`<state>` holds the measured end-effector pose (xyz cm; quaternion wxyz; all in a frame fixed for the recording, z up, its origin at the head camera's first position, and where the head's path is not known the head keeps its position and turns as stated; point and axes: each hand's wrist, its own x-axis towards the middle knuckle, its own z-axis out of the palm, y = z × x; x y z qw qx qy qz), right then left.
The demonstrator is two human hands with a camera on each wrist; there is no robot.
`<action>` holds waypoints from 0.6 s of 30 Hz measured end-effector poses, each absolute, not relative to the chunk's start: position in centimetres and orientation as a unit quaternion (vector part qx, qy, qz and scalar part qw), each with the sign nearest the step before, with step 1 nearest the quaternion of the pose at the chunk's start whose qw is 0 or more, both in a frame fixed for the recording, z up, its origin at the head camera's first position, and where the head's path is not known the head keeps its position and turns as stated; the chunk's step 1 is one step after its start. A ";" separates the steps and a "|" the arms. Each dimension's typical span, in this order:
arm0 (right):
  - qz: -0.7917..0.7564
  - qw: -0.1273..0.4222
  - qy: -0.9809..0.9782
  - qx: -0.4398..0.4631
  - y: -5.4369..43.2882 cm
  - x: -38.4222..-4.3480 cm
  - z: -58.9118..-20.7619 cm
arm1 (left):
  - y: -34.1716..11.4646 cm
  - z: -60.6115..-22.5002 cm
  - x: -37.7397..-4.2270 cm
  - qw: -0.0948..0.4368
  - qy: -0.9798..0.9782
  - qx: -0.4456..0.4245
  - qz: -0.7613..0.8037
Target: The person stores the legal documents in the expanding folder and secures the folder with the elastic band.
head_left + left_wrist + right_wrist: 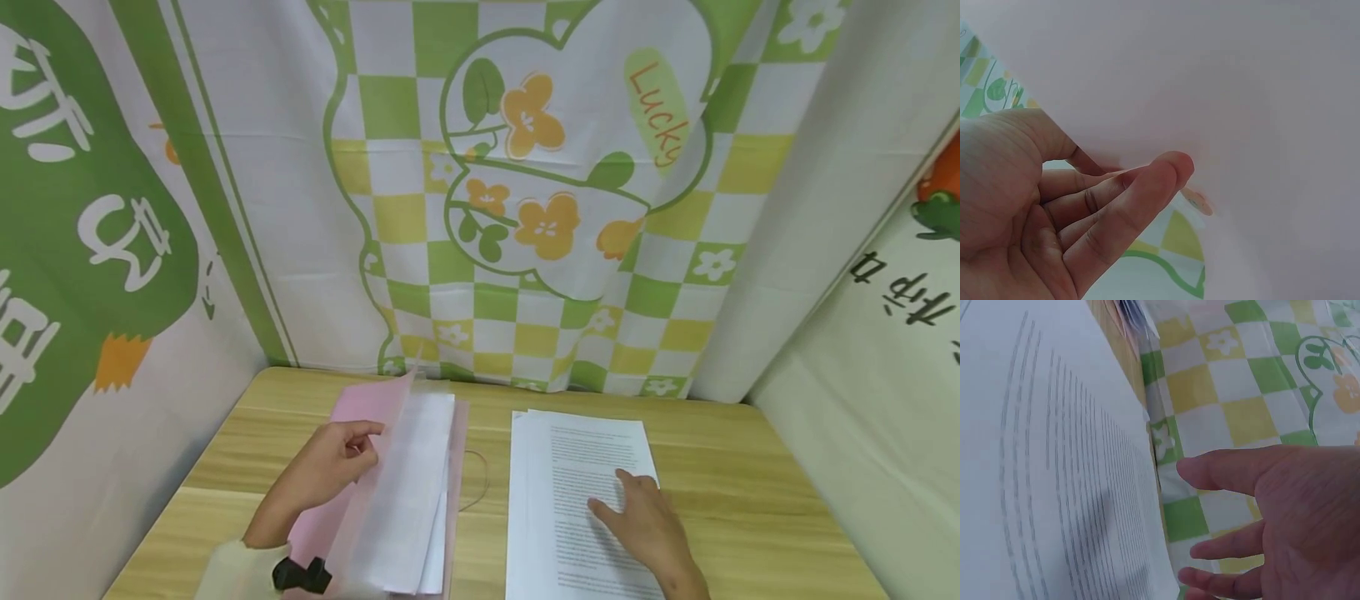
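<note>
On the left of the table a pink folder (375,402) lies open, its cover raised at a slant. White papers (412,487) and translucent sheets are inside it. My left hand (337,462) is at the raised cover and pinches its edge; in the left wrist view, the pale cover (1241,94) passes between the fingers of the hand (1085,206). To the right lies a stack of printed paper (592,483) with lines of text. Over its right part is my right hand (645,521), fingers spread; in the right wrist view, this hand (1254,519) appears apart from the printed sheet (1054,456).
A thin cord loop (483,483) lies beside the folder on the wooden table (750,492). Printed curtains (540,333) hang behind the table's back edge and along both sides. A dark strap (302,575) is around the left wrist.
</note>
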<state>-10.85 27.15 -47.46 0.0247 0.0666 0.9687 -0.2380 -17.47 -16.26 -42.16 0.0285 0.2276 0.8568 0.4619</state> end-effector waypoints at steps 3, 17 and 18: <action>-0.225 0.024 0.970 0.086 29.2 -10.2 -47.6 | -16.2 -42.2 -17.5 0.028 0.857 0.225 0.463; -0.253 0.063 0.955 0.140 32.4 -9.4 -49.5 | -16.4 -42.0 -17.4 0.029 0.855 0.226 0.465; -0.258 0.059 0.955 0.138 32.6 -9.5 -49.6 | -16.4 -42.0 -17.4 0.028 0.855 0.227 0.466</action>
